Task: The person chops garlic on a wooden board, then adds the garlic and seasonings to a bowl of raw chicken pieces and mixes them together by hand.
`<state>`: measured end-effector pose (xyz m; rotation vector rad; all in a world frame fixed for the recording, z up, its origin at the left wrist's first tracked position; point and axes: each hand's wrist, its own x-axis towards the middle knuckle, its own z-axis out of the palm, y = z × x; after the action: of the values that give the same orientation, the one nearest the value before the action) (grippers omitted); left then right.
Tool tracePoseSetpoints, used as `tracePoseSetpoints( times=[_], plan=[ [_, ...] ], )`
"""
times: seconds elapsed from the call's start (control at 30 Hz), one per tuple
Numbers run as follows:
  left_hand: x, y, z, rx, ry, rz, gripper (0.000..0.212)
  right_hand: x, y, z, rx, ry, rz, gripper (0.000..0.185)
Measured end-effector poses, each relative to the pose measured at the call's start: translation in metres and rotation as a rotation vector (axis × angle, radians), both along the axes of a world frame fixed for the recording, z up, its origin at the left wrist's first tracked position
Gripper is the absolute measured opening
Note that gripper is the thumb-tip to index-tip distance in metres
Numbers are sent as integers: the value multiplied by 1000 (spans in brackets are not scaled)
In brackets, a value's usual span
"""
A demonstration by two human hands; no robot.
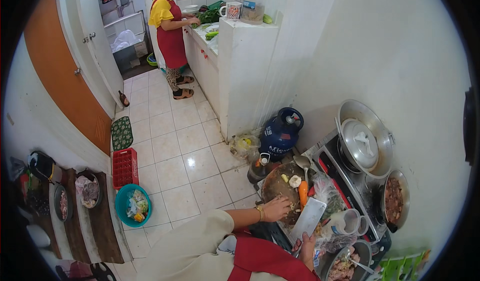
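Observation:
My left hand (276, 208), with a gold watch at the wrist, rests on a round wooden chopping board (273, 185). Its fingers are extended over small pale chopped bits; nothing held shows. In my right hand (308, 245) is the handle end of a cleaver (309, 217), its broad blade angled over the board's near edge. A carrot (303, 194), a garlic bulb (295, 181) and a small yellowish piece (285, 178) lie on the board's far side. A metal ladle (302, 164) reaches over its edge. Beside the cleaver is a clear plastic bag with greens (332, 197).
A gas stove (348, 191) holds a large pot with a lid (359, 142) and a pan of browned meat (393, 200). Nearer are plastic tubs (345, 221) and a bowl of raw meat (343, 268). A blue gas cylinder (281, 134) stands beyond. Another person (172, 29) handles greens at the counter.

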<state>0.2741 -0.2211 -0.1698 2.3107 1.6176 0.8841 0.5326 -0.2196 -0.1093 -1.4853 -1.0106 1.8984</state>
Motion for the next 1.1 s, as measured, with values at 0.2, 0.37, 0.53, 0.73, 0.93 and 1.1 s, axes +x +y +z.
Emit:
tracePoseSetpoints(
  times=[0.2, 0.37, 0.53, 0.73, 0.93, 1.1],
  plan=[
    [15, 0, -5, -16, 128, -180, 45, -6, -2, 12, 29, 4, -2, 20],
    [15, 8, -20, 96, 281, -208, 44, -9, 1, 11, 2, 19, -21, 20],
    [14, 16, -14, 91, 273, -284, 41, -6, 2, 10, 23, -90, -51, 20],
    [16, 38, -23, 98, 228, -312, 40, -3, 0, 4, -23, -109, -42, 20],
    [18, 52, -35, 164, 239, -289, 36, -4, 7, -4, -37, -141, -52, 18],
    [9, 57, -26, 222, 289, -184, 26, -7, -1, -1, -76, -148, -125, 17]
  ],
)
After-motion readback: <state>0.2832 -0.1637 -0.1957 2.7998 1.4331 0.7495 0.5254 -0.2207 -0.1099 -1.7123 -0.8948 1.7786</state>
